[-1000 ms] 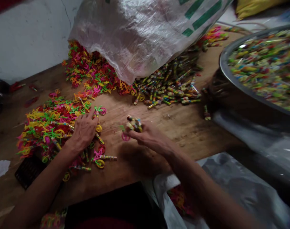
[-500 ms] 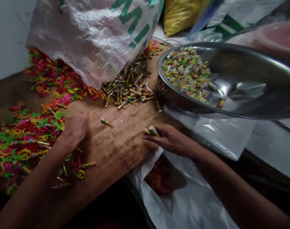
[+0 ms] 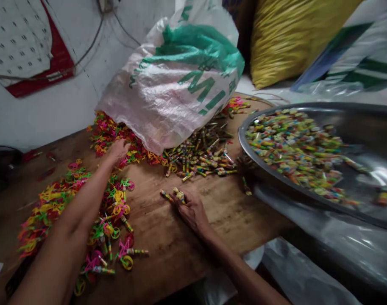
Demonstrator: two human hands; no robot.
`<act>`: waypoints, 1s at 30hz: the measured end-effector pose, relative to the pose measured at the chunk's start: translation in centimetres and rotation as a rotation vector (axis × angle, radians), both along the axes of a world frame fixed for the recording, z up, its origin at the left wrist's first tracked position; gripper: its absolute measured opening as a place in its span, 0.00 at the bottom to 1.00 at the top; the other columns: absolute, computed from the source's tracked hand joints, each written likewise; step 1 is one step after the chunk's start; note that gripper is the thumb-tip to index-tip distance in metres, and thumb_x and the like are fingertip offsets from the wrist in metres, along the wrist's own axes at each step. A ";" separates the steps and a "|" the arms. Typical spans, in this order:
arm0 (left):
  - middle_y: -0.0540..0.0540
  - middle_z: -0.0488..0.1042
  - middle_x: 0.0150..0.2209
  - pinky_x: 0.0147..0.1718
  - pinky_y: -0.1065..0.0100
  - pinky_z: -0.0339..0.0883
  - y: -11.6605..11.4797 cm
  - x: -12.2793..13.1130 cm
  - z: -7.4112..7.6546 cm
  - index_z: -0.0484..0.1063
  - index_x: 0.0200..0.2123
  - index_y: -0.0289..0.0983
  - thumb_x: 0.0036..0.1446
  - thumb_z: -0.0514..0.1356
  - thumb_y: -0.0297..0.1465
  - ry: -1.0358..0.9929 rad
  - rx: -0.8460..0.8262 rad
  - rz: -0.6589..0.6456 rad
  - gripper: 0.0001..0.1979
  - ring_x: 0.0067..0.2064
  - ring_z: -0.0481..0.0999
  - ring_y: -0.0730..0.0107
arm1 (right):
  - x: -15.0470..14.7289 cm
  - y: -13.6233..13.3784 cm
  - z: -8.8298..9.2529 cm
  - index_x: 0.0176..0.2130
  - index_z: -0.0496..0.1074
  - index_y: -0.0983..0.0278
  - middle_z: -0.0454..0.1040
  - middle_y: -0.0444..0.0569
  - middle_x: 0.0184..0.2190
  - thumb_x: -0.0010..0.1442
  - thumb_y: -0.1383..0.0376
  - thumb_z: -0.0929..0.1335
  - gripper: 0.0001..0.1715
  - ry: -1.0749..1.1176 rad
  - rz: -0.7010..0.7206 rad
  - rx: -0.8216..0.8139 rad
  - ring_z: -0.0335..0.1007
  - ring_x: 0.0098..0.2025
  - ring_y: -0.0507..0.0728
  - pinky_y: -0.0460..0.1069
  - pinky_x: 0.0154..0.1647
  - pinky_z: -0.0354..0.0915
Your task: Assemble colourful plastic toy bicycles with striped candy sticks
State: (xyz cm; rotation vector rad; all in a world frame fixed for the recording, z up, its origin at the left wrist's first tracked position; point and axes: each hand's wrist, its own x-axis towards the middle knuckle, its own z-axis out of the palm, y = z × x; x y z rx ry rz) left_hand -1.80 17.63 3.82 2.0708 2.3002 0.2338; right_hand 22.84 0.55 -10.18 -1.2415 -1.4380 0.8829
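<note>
My left hand [image 3: 118,151] reaches far across the wooden table [image 3: 168,245] into a heap of small coloured plastic pieces [image 3: 110,131] at the foot of a big woven sack [image 3: 174,84]; its fingers lie flat on the pieces. My right hand [image 3: 190,209] rests on the table, fingers curled round a few small printed sticks [image 3: 179,195], with one more stick [image 3: 164,195] lying at its fingertips. A pile of the same sticks [image 3: 199,159] lies just beyond it, under the sack's edge.
A wide metal basin [image 3: 307,195] full of sticks stands at the right, overhanging the table. More coloured pieces [image 3: 53,203] spread over the table's left side. Plastic sheeting [image 3: 307,271] hangs below the right edge. A yellow sack [image 3: 295,38] and another bag stand behind.
My left hand has moved away from me, from the near heap to the pieces beside the sack. My right hand has come back from the table's edge to the middle, still holding sticks.
</note>
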 end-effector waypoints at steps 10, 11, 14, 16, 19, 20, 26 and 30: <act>0.37 0.69 0.63 0.62 0.44 0.56 -2.6 4.6 -5.5 0.71 0.59 0.40 0.63 0.53 0.41 -0.107 -0.045 0.159 0.24 0.66 0.62 0.42 | -0.4 0.4 0.2 0.21 0.63 0.62 0.59 0.41 0.19 0.59 0.45 0.64 0.28 -0.016 -0.060 0.008 0.54 0.22 0.50 0.46 0.24 0.53; 0.36 0.69 0.62 0.63 0.43 0.55 -3.5 5.0 -5.7 0.70 0.60 0.40 0.63 0.53 0.42 -0.109 -0.046 0.188 0.25 0.66 0.61 0.42 | -0.4 0.4 0.2 0.21 0.63 0.62 0.59 0.41 0.19 0.59 0.44 0.64 0.27 -0.012 -0.062 0.003 0.53 0.23 0.50 0.46 0.24 0.53; 0.35 0.68 0.63 0.63 0.40 0.54 -6.5 6.7 -6.3 0.67 0.63 0.40 0.64 0.51 0.47 -0.131 -0.068 0.253 0.29 0.67 0.61 0.39 | -0.4 0.4 0.3 0.21 0.64 0.62 0.60 0.41 0.19 0.57 0.43 0.65 0.28 -0.008 -0.072 -0.012 0.54 0.23 0.50 0.47 0.25 0.53; 0.33 0.67 0.63 0.63 0.39 0.53 -8.3 8.2 -6.5 0.66 0.64 0.39 0.64 0.50 0.50 -0.154 -0.089 0.264 0.32 0.67 0.60 0.37 | -0.4 0.3 0.3 0.22 0.64 0.61 0.60 0.41 0.19 0.56 0.41 0.64 0.29 -0.011 -0.080 -0.019 0.54 0.23 0.51 0.47 0.25 0.53; 0.34 0.67 0.64 0.63 0.42 0.55 -10.5 9.9 -6.3 0.63 0.66 0.40 0.63 0.52 0.52 -0.180 -0.097 0.209 0.34 0.67 0.61 0.38 | -0.4 0.4 0.3 0.22 0.62 0.61 0.60 0.41 0.19 0.55 0.39 0.63 0.30 -0.023 -0.096 -0.013 0.53 0.24 0.51 0.48 0.26 0.54; 0.35 0.65 0.66 0.63 0.44 0.57 -11.2 10.2 -6.0 0.61 0.67 0.41 0.62 0.53 0.52 -0.184 -0.091 0.179 0.35 0.67 0.62 0.39 | -0.4 0.4 0.3 0.22 0.62 0.61 0.60 0.41 0.19 0.55 0.38 0.63 0.31 -0.026 -0.101 -0.008 0.53 0.24 0.51 0.48 0.26 0.54; 0.40 0.49 0.73 0.64 0.53 0.57 -15.1 6.6 -4.7 0.58 0.67 0.39 0.65 0.53 0.38 0.059 0.049 -0.026 0.29 0.70 0.55 0.47 | -0.4 0.5 0.4 0.22 0.61 0.61 0.58 0.40 0.19 0.56 0.40 0.63 0.29 -0.031 -0.123 0.005 0.51 0.25 0.51 0.48 0.27 0.51; 0.29 0.64 0.64 0.65 0.48 0.51 -18.4 3.0 -5.5 0.63 0.61 0.28 0.59 0.58 0.38 0.215 0.009 -0.050 0.30 0.65 0.60 0.41 | -0.4 0.5 0.4 0.22 0.59 0.60 0.56 0.40 0.19 0.56 0.41 0.63 0.28 -0.033 -0.137 0.000 0.48 0.25 0.50 0.48 0.27 0.50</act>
